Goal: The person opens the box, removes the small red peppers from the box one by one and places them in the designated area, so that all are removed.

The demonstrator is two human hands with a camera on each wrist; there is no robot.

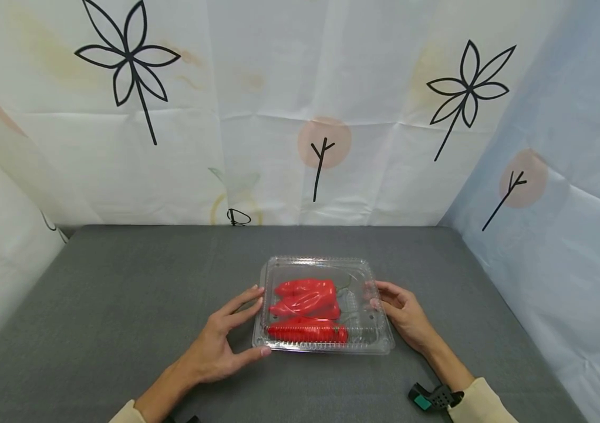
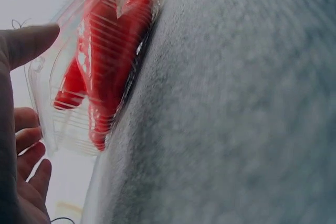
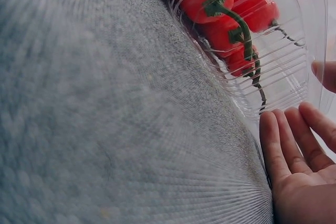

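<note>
A clear plastic clamshell box (image 1: 360, 335) lies on the grey table with its lid down. Several red peppers (image 1: 307, 302) lie inside, seen through the plastic; their green stems (image 3: 244, 32) point toward the right side. At the box's left side is my left hand (image 1: 218, 346), thumb at the near corner and fingertips by the left edge, fingers spread and fairly straight. My right hand (image 1: 403, 311) is at the right side; in the right wrist view its extended fingertips touch the ribbed wall, and the thumb is partly cut off by the frame.
The grey tabletop (image 1: 136, 294) extends around the box. White printed cloth (image 1: 258, 135) hangs behind the table and at both sides. A black strap with a green patch (image 1: 434, 398) is on the right wrist.
</note>
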